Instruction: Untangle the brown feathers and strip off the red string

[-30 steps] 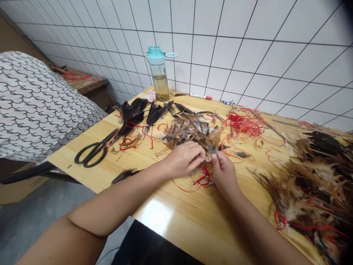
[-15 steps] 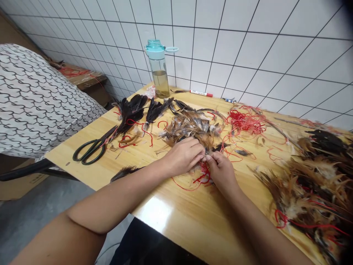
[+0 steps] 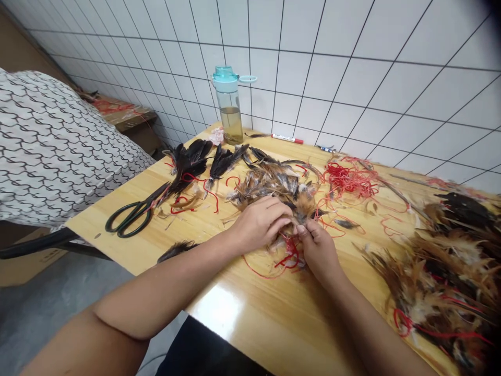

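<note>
"What was being held?"
"A small feather tuft (image 3: 304, 207) was pinched between the thumb and fingers of the right hand (image 3: 321, 250), over the wooden table (image 3: 266, 308)."
"And the left hand (image 3: 263, 223)?"
"It was placed close beside, fingers curled; whether anything was gripped there could not be told."
"What was laid nearby?"
"A brown feather pile (image 3: 270, 180) was heaped just beyond, and red string (image 3: 290, 256) was strewn on the near side. Scissors (image 3: 147, 213) were set down to the left, near black feathers (image 3: 193, 159); a bottle (image 3: 230, 120) was stood by the tiled wall (image 3: 352, 31)."

Brown-grey feather tuft (image 3: 304, 207) — pinched low, beside heaped feathers (image 3: 270, 181)
</note>
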{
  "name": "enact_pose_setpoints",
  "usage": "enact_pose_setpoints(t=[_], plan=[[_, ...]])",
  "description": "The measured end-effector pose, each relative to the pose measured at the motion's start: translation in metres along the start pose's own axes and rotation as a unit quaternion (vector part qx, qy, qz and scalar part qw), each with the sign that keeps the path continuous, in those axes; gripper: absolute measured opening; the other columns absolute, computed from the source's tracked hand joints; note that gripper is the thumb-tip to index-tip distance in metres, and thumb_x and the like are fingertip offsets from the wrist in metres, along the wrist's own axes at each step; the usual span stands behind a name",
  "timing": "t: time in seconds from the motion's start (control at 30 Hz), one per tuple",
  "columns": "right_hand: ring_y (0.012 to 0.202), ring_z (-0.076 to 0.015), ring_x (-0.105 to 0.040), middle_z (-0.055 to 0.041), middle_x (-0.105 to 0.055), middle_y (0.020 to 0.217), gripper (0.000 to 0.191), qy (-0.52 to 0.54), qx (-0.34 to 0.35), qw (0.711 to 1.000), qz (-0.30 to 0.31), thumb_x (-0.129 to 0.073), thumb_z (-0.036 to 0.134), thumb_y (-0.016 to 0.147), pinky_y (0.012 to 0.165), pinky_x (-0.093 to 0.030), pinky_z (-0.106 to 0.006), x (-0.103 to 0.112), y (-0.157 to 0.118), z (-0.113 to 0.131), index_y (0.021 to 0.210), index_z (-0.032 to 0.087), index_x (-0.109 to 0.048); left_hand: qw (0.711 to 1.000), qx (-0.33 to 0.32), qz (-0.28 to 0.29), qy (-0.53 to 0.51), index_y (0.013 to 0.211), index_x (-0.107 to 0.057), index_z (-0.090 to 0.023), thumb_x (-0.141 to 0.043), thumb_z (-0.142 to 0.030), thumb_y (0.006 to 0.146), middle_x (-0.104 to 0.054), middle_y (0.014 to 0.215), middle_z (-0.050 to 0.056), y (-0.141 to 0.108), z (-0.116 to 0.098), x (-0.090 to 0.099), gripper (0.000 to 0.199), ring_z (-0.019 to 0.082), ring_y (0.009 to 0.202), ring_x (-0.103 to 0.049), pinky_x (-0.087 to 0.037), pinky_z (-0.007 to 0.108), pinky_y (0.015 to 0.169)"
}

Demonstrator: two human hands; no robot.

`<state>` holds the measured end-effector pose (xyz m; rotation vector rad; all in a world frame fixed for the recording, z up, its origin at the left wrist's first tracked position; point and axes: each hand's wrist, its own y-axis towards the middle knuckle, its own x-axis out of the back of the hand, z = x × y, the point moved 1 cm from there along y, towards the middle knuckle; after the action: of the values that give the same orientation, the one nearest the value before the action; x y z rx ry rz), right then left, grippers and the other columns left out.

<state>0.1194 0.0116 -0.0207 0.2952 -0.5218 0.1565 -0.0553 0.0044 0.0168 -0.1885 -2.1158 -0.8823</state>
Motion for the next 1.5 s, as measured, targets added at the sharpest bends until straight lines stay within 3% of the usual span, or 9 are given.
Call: enact_pose_setpoints(t=[0.1, 0.23, 0.5, 0.83, 1.07, 1.17, 1.27, 1.37, 1.5], plan=[[0.063, -0.0171, -0.05, -0.0012, -0.056, 0.065, 0.025, 0.038, -0.039, 0.998, -0.027, -0.045, 0.036, 0.084, 0.062, -0.04, -0.029, 0.004, 0.002, -0.003, 0.067, 0.02, -0.055, 0.997, 0.061, -0.04, -0.028, 0.09, -0.061, -0.016, -0.047, -0.022, 0.092, -0.066, 0.086, 0.004, 0.002, 0.006, 0.004, 0.016, 0.014, 0.082, -0.057, -0.044, 0.027, 0.078], [0.064, -0.0178, -0.052, -0.0019, -0.059, 0.066, 0.031, 0.054, -0.073, 0.994, -0.055, -0.047, 0.043, 0.084, 0.063, -0.041, -0.03, 0.009, 0.005, -0.01, 0.07, 0.019, -0.06, 0.994, 0.091, -0.041, -0.043, 0.085, -0.062, -0.016, -0.048, -0.02, 0.091, -0.065, 0.083, 0.003, 0.003, 0.009, 0.005, 0.016, 0.013, 0.08, -0.057, -0.045, 0.027, 0.076], [0.065, -0.0181, -0.054, -0.0026, -0.06, 0.066, 0.026, 0.005, -0.015, 0.999, -0.048, -0.049, 0.033, 0.084, 0.065, -0.042, -0.03, 0.007, 0.005, -0.006, 0.068, 0.02, -0.065, 1.0, 0.003, -0.002, 0.012, 0.087, -0.061, -0.016, -0.044, -0.021, 0.092, -0.062, 0.085, 0.006, -0.002, 0.003, -0.006, 0.019, 0.015, 0.082, -0.055, -0.044, 0.029, 0.077], [0.068, -0.0185, -0.055, -0.0033, -0.059, 0.068, 0.025, -0.038, 0.018, 0.999, -0.003, -0.049, 0.028, 0.086, 0.065, -0.041, -0.031, -0.001, 0.001, -0.008, 0.068, 0.021, -0.065, 0.992, -0.029, 0.018, 0.122, 0.079, -0.061, -0.015, -0.039, -0.025, 0.095, -0.057, 0.078, 0.006, -0.003, -0.002, -0.007, 0.029, 0.016, 0.077, -0.047, -0.04, 0.028, 0.07], [0.068, -0.0181, -0.055, -0.0023, -0.06, 0.068, 0.022, 0.009, 0.008, 1.0, 0.013, -0.05, 0.03, 0.083, 0.066, -0.042, -0.03, -0.001, 0.002, -0.003, 0.066, 0.022, -0.061, 0.995, -0.039, 0.013, 0.089, 0.086, -0.063, -0.016, -0.042, -0.025, 0.094, -0.058, 0.082, 0.006, -0.002, -0.005, -0.007, 0.024, 0.015, 0.079, -0.048, -0.042, 0.028, 0.072], [0.068, -0.0178, -0.055, -0.0016, -0.06, 0.068, 0.023, 0.057, -0.025, 0.998, 0.009, -0.049, 0.034, 0.084, 0.066, -0.042, -0.03, 0.001, 0.002, 0.0, 0.068, 0.021, -0.059, 0.996, 0.001, -0.065, 0.064, 0.103, -0.062, -0.016, -0.049, -0.022, 0.09, -0.06, 0.098, 0.008, -0.001, -0.001, -0.001, 0.019, 0.018, 0.093, -0.05, -0.043, 0.032, 0.085], [0.068, -0.0166, -0.054, -0.0006, -0.059, 0.069, 0.025, 0.109, -0.072, 0.991, -0.015, -0.048, 0.038, 0.085, 0.065, -0.042, -0.028, 0.006, 0.003, 0.0, 0.073, 0.02, -0.059, 0.989, 0.065, -0.125, 0.033, 0.099, -0.063, -0.017, -0.052, -0.022, 0.088, -0.06, 0.097, 0.008, 0.0, 0.005, 0.006, 0.016, 0.019, 0.096, -0.052, -0.043, 0.035, 0.088], [0.069, -0.0161, -0.053, -0.0006, -0.059, 0.071, 0.025, 0.122, -0.071, 0.989, -0.047, -0.048, 0.04, 0.087, 0.066, -0.042, -0.028, 0.01, 0.003, -0.001, 0.075, 0.02, -0.059, 0.987, 0.124, -0.083, -0.055, 0.086, -0.066, -0.017, -0.053, -0.022, 0.088, -0.063, 0.087, 0.005, 0.002, 0.007, 0.004, 0.015, 0.015, 0.086, -0.056, -0.046, 0.03, 0.08], [0.072, -0.0173, -0.055, -0.0023, -0.06, 0.072, 0.024, 0.057, 0.013, 0.998, -0.018, -0.047, 0.034, 0.088, 0.07, -0.043, -0.03, 0.006, 0.002, 0.003, 0.071, 0.021, -0.058, 0.969, 0.159, 0.003, -0.187, 0.084, -0.071, -0.018, -0.059, -0.021, 0.083, -0.067, 0.084, 0.003, 0.002, 0.003, -0.008, 0.013, 0.014, 0.084, -0.06, -0.048, 0.027, 0.078]])
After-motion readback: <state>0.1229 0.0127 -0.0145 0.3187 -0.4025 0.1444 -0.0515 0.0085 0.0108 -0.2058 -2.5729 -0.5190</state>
